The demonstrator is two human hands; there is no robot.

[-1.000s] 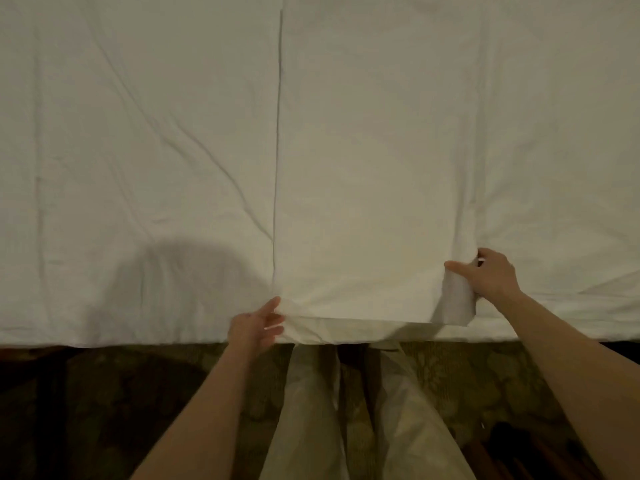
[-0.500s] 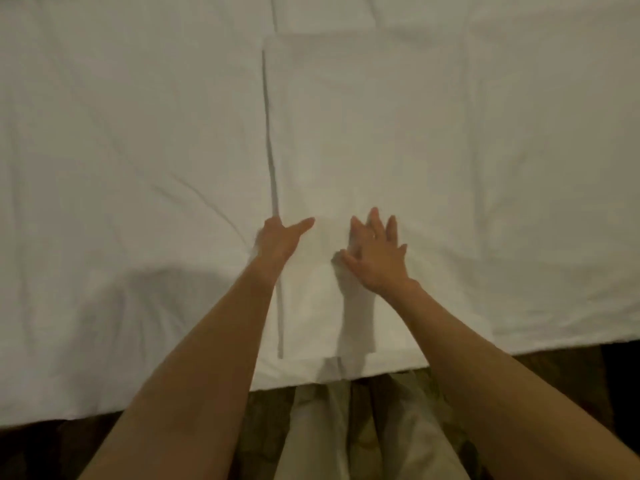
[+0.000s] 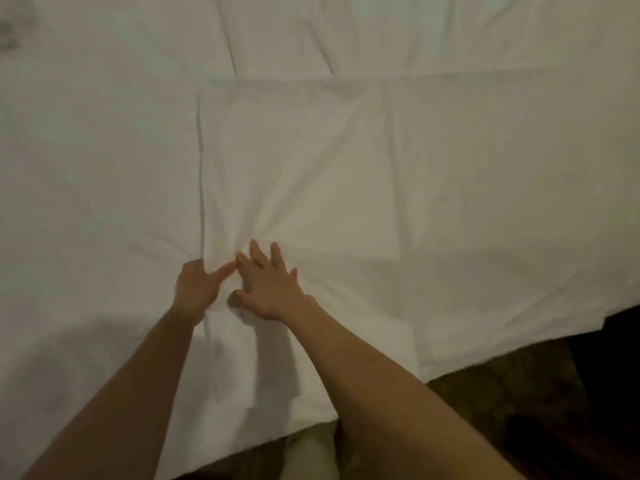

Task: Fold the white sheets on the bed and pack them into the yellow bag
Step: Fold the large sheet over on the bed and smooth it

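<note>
Partway, I judge: the folded sheet (image 3: 298, 168) lies on the bed (image 3: 86, 133), right hand (image 3: 270, 289) flat and left hand (image 3: 195, 289) pinching its near edge, yellow bag unseen, packing remaining.

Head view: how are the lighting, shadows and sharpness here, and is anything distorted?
Head view: dim, warm light, so the folded white sheet reads grey-beige; the right hand and forearm cast a soft shadow toward the near edge; the left hand is slightly motion-blurred; the bed's near edge curves from wide-angle distortion; no glare; the floor is nearly black.
</note>
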